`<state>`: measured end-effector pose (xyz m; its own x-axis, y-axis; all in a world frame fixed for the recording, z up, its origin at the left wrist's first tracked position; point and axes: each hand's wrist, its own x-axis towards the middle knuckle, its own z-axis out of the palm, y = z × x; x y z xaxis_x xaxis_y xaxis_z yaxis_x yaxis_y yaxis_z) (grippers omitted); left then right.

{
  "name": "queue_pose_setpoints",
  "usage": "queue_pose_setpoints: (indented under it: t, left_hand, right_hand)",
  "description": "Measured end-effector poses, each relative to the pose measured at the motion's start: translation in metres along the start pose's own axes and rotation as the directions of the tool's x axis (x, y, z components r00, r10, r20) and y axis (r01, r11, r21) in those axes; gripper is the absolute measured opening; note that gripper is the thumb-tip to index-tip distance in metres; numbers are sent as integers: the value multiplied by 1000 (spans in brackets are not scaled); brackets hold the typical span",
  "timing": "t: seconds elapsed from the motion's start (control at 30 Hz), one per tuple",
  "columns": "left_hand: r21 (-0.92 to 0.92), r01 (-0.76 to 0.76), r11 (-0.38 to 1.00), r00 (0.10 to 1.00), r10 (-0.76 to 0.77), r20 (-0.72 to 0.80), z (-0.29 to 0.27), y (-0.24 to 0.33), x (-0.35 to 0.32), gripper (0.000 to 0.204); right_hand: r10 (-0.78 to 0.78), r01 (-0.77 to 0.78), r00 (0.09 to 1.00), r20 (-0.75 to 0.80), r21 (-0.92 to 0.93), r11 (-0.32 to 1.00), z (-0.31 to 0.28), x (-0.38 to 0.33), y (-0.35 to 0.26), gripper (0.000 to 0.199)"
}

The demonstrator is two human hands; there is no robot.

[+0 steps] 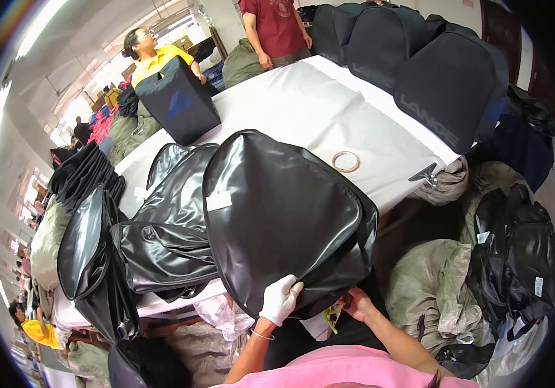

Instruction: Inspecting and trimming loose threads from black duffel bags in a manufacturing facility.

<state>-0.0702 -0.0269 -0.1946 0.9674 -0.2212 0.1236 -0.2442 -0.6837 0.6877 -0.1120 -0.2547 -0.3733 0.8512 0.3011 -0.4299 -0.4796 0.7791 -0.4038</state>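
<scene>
A large shiny black bag with a white label on its side lies at the table's front edge, right before me. My left hand, in a white glove, is closed on the bag's near lower edge. Just right of it, my right hand is bare and closed around a small tool with yellow-green handles, which looks like scissors. The tool is at the bag's bottom edge, and its tip is hidden. Left of the bag lie more shiny black bags, slumped against each other.
A roll of tape lies on the white tabletop. Finished dark bags stand along the far right. Across the table, a person in yellow holds a dark bag; another wears red. Sacks crowd the right.
</scene>
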Motion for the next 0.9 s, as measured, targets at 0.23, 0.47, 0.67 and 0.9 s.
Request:
queue_pose_setpoints:
  t: [0.23, 0.47, 0.67, 0.9]
  left_hand:
    - [-53, 12, 999, 1000, -11, 8, 19, -3, 4, 18]
    - [-67, 26, 997, 1000, -25, 14, 20, 0, 5, 19]
    - [-175, -12, 985, 1000, 12, 3, 24, 16, -5, 17]
    - [-239, -78, 968, 997, 82, 8, 43, 20, 4, 14]
  right_hand:
    - [28, -30, 999, -45, -38, 999, 6, 0, -3, 13]
    - [5, -8, 997, -82, -35, 999, 21, -6, -7, 12]
    - [-171, 184, 966, -192, 51, 982, 3, -8, -5, 8]
    - [-439, 450, 870, -224, -5, 893, -18, -11, -36, 32]
